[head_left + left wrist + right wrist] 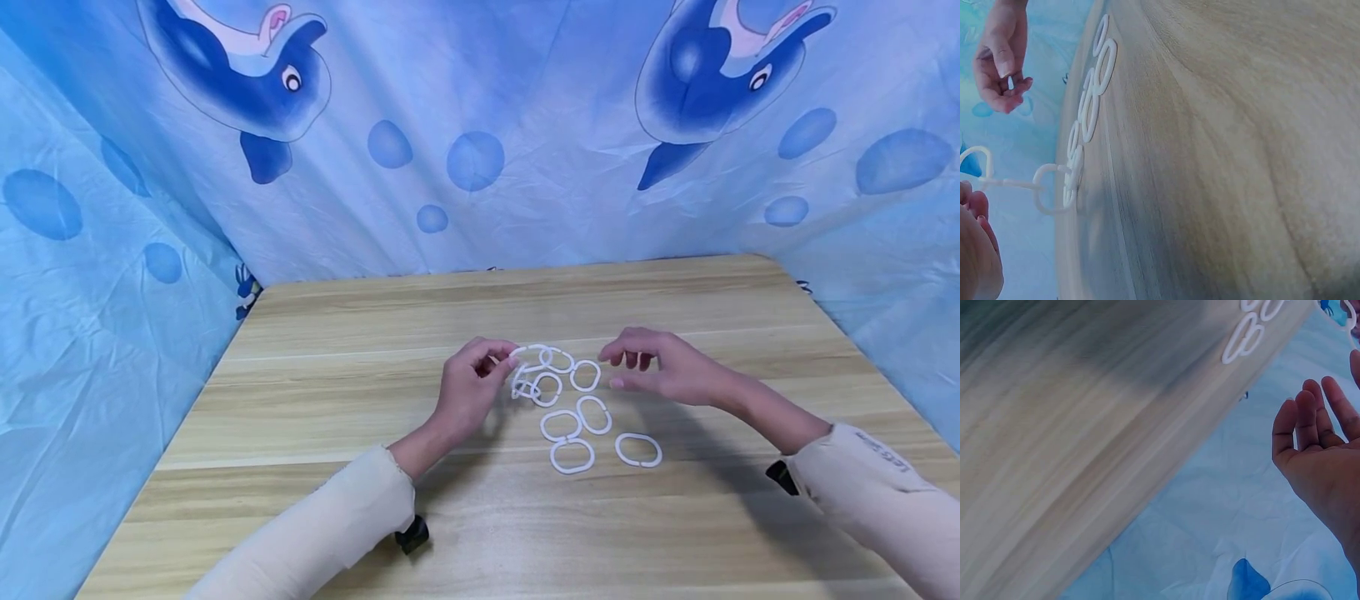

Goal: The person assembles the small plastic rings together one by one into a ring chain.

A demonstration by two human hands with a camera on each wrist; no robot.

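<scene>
My left hand pinches one white oval plastic link between thumb and fingertips. Other links are joined to it in a short chain; in the left wrist view a chain link hangs down towards the tabletop. To the right my right hand hovers above the table with loosely bent fingers, thumb apart, holding nothing. Its fingertips are close to a white link. In the right wrist view the same hand shows an empty palm.
On the wooden table, nearer the person, lie several white links: one link close to another link, a link in front of them, and a separate link to the right. A blue dolphin-print curtain hangs behind.
</scene>
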